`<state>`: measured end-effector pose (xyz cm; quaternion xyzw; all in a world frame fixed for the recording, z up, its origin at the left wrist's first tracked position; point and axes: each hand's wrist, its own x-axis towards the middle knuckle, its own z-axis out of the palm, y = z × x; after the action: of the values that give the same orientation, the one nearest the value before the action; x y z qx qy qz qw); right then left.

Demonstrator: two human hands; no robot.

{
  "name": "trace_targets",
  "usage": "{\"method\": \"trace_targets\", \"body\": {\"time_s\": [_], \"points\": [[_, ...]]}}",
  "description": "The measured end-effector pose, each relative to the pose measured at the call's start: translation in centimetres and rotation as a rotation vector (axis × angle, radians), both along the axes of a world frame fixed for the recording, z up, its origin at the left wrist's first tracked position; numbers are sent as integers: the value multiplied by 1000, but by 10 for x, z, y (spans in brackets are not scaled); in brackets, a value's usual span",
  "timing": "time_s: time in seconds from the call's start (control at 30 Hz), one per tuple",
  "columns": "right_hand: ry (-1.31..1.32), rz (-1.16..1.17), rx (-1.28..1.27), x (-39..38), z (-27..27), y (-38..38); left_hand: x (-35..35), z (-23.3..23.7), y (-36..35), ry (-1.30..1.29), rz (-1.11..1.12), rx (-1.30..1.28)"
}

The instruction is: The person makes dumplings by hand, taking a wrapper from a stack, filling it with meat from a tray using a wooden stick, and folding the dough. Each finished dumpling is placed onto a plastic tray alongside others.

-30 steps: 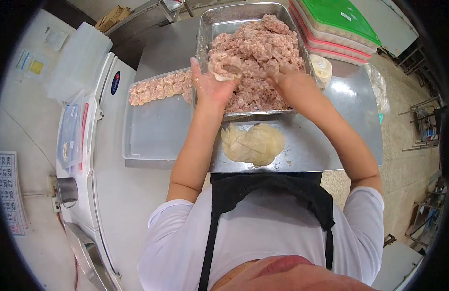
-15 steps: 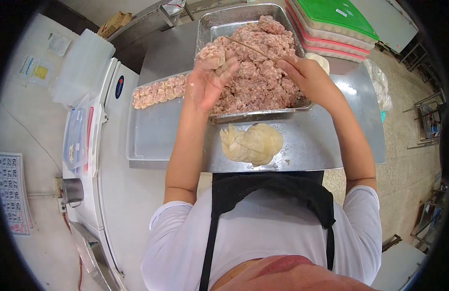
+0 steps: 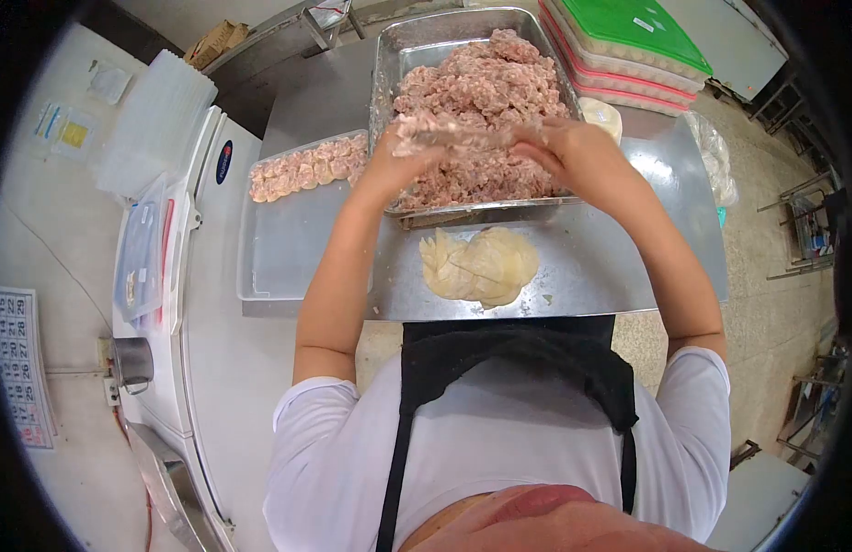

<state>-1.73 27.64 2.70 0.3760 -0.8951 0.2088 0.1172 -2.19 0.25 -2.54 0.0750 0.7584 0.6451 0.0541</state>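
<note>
Meat (image 3: 486, 83) looks pink, coarse, perhaps moist.

One camera, worn on the person's head, looks forward and steeply down (close over the chest) at the metal table (image 3: 628, 267).

Above the meat tray (image 3: 472, 210), the stick (image 3: 463, 138) in the right hand (image 3: 566, 150) is blurred, and the left hand's (image 3: 389, 164) fingers are partly hidden behind meat. Right of the tray, shelves (image 3: 807, 212) fade into the dark rim.
</note>
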Motion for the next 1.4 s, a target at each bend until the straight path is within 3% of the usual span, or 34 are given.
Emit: {"method": "trace_targets", "body": {"time_s": [0.1, 0.2, 0.23, 0.27, 0.33, 0.4, 0.47, 0.6, 0.67, 0.73, 0.8, 0.93, 1.0, 1.03, 1.1, 1.13, 1.17, 1.2, 1.23, 1.27, 1.33, 1.4], "points": [[142, -79, -114, 23, 9, -22, -13, -11, -4, -112, 110, 173], [65, -43, -130, -22, -62, -13, -19, -37, -9, 27, 185, 242], [21, -291, 451, -38, -69, 4, -14, -34, -10, 29, 181, 243], [29, -295, 446, -41, -65, 13, -5, -26, -17, 20, 103, 282], [-132, -241, 350, -29, -46, 26, 5, -8, -25, -7, 8, 302], [-212, -285, 324, -12, -25, 27, 12, 5, -28, 72, -98, 55], [-361, -52, -315, -2, -15, 27, 5, 2, -24, 155, -69, -68], [-286, 53, -418, 6, -55, 5, -1, 11, 1, 431, -144, -288], [-461, 123, -279, -10, -55, 17, -11, 2, -4, 351, -187, -313], [-459, 107, -188, -15, -40, 27, -11, 0, -3, 265, -225, -343], [-7, -35, -24, -16, -29, 30, -8, 2, 5, -77, -10, -99], [112, -40, -228, 7, -39, -1, -31, -24, -6, 25, -6, -146], [83, -137, -38, -25, -83, 7, -25, -7, 6, 171, -68, -390], [52, -275, 314, -27, -71, 23, -20, -3, 6, 179, -67, -389], [-27, -288, 329, -23, -55, 40, 1, 2, 0, 50, -55, -110], [-94, -290, 352, -22, -44, 44, 2, 9, -3, 55, -62, -113], [-98, -293, 353, -16, -33, 47, 6, 16, -5, 331, -39, -283], [-168, -220, 75, -8, -20, 49, 8, 22, -4, 610, -11, -448], [-232, -141, -201, -3, -13, 48, 10, 30, -1, 613, -8, -443], [-230, -139, -194, 0, -12, 40, 13, 37, 3, 652, 4, -519], [-344, 77, -292, 5, -19, 20, 11, 37, 2, 684, 15, -594], [-349, 103, -279, 2, -33, 8, -3, 30, 0, 650, -233, -404]]}}
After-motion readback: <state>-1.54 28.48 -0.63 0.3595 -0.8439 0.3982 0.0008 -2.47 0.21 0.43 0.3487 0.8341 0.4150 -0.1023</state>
